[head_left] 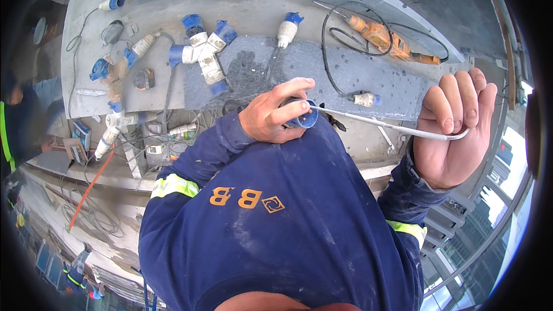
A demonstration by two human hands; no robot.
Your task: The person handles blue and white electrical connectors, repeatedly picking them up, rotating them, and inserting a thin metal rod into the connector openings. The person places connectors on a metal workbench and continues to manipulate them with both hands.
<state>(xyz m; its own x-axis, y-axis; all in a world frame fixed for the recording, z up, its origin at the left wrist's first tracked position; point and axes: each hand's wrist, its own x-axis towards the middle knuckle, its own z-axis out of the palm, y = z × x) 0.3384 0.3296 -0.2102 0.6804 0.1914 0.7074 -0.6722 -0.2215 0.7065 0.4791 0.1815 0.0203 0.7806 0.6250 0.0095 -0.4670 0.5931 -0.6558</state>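
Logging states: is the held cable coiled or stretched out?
Stretched out: the cable runs nearly straight from the left hand to the right hand, bending there.

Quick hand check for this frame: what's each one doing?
Left hand: closed, holding the blue plug.
Right hand: fingers curled, holding the white cable.

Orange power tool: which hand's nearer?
Right. In the picture, the right hand is below and right of the orange power tool; the left hand is farther off, lower left.
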